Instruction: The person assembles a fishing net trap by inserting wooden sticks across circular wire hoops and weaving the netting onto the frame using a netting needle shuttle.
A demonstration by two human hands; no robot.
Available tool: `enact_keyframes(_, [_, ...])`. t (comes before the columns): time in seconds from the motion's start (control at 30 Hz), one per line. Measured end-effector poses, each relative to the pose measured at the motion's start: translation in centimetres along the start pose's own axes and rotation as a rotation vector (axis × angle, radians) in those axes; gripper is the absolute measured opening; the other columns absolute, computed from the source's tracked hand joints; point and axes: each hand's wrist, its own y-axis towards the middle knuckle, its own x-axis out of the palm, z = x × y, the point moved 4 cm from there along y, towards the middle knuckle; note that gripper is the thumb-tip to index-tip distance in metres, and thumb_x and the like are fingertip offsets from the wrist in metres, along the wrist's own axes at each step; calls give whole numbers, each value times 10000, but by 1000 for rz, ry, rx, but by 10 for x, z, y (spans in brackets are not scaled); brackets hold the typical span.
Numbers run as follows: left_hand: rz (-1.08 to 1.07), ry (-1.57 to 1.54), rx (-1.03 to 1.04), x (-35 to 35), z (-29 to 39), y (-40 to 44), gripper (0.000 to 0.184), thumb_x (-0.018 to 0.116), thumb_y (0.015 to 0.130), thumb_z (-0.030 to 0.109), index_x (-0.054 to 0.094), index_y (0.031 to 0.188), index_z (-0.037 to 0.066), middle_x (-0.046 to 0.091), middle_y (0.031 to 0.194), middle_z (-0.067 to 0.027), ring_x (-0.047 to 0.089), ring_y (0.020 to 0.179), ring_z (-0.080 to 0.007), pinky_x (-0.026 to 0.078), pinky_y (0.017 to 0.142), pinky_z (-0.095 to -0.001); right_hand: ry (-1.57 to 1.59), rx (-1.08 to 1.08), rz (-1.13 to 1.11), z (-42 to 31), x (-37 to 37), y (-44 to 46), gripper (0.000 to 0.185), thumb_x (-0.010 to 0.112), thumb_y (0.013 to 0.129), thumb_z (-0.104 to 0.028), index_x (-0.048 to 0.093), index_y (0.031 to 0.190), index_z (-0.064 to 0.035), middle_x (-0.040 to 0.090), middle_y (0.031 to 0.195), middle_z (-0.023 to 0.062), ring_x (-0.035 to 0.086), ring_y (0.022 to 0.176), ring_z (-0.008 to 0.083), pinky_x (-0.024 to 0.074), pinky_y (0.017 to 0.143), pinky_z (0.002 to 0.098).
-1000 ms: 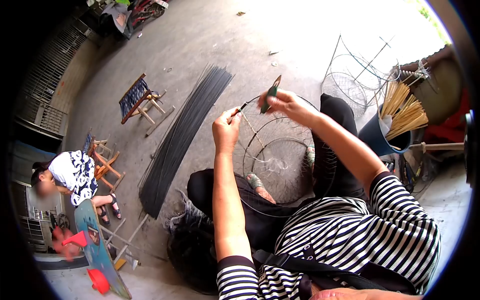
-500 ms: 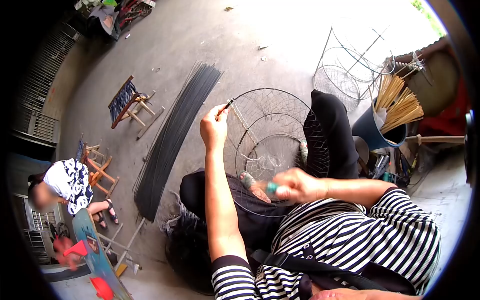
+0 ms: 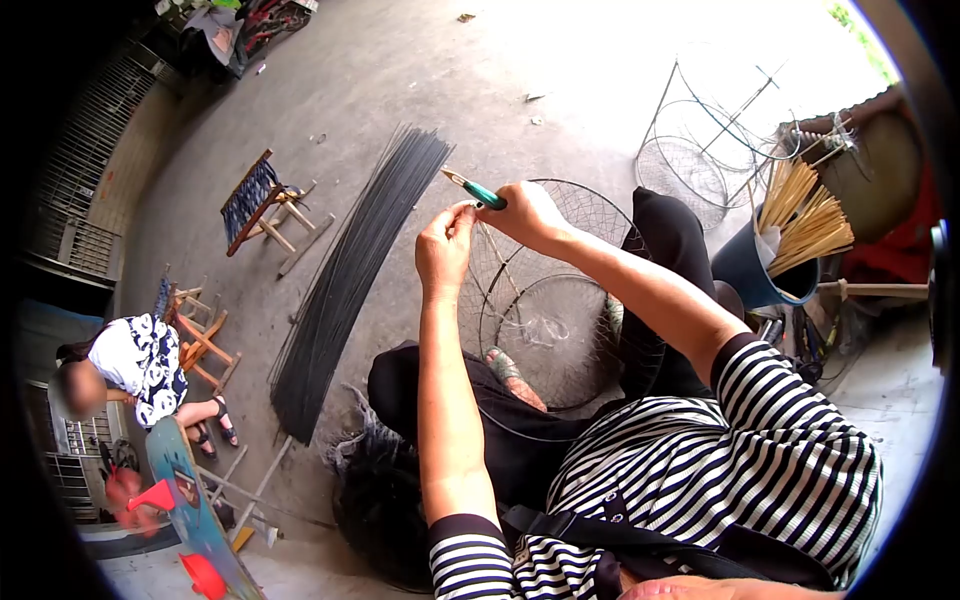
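Note:
My right hand [image 3: 530,216] is closed around a netting needle [image 3: 480,193], a slim green tool with a pale pointed tip aimed up and left. My left hand [image 3: 444,252] pinches the edge of a round wire-hooped net [image 3: 558,285] just below the needle. Both hands almost touch there, so the exact spot under the fingers is hidden. The net spreads over my lap and between my legs, with thin mesh strung across dark hoops and a whitish tangle in its middle.
A bundle of black rods [image 3: 350,290] lies to the left. Beyond stand a woven stool [image 3: 250,205] and a seated person [image 3: 150,370] by a blue board [image 3: 200,505]. At right are a bucket [image 3: 745,265] of wooden sticks [image 3: 805,220] and more hooped netting [image 3: 685,170].
My right hand has risen from above my lap, carrying the netting needle up beside my left hand. The left hand has shifted slightly right and down, still at the net's edge.

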Motion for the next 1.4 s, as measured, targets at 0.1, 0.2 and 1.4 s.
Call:
enact_keyframes(0.1, [60,76,9,0,-4,3,301,686,866,311,707,964,27,718,799,-65,659,714,-105,486,657,-257,100,13,13,5,9,2,339,704,765,-340,690,746,-2,621,651,214,645,621,336,503,624,409])
enact_keyframes(0.2, [113,103,-27,5,-5,2,357,668,839,448,717,904,100,697,752,-67,661,678,-219,478,603,-333,192,-16,-13,8,2,3,284,696,766,-289,695,765,-5,620,631,192,650,595,275,509,614,375])
enact_keyframes(1.4, [188,340,-11,5,20,-6,223,577,845,251,682,845,55,677,719,-86,657,665,-239,486,610,-339,-193,-291,99,8,-38,5,158,588,862,-185,659,852,-45,641,688,135,636,624,294,501,590,404])
